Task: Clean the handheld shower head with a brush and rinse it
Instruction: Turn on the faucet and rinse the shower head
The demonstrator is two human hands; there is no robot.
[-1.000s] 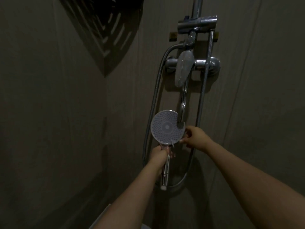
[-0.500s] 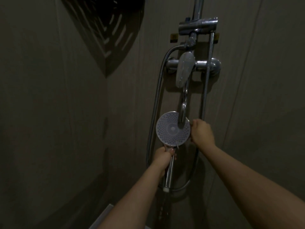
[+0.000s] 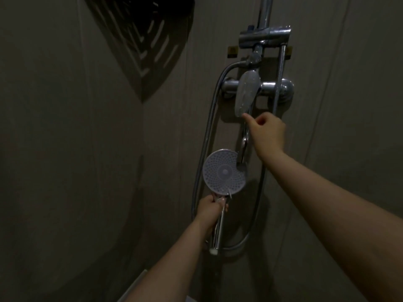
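The handheld shower head [image 3: 223, 172] has a round pale face full of small holes, turned toward me, and a chrome handle pointing down. My left hand [image 3: 211, 209] is shut on that handle just below the face. My right hand [image 3: 267, 132] is higher up, fingers loosely curled, its index fingertip touching the lower tip of the chrome mixer lever [image 3: 246, 95]. A thin pale strand hangs at the lower edge of the shower face. No brush is visible.
A chrome mixer valve [image 3: 283, 89] and a vertical riser pipe [image 3: 265, 13] sit on the tiled wall. The metal hose [image 3: 206, 149] loops down to the left and under the handle. A dark slotted corner shelf [image 3: 144, 40] hangs at upper left.
My right hand left the shower head's right edge and rose to the mixer lever's tip. My left hand still holds the handle, with the shower head nearly in place.
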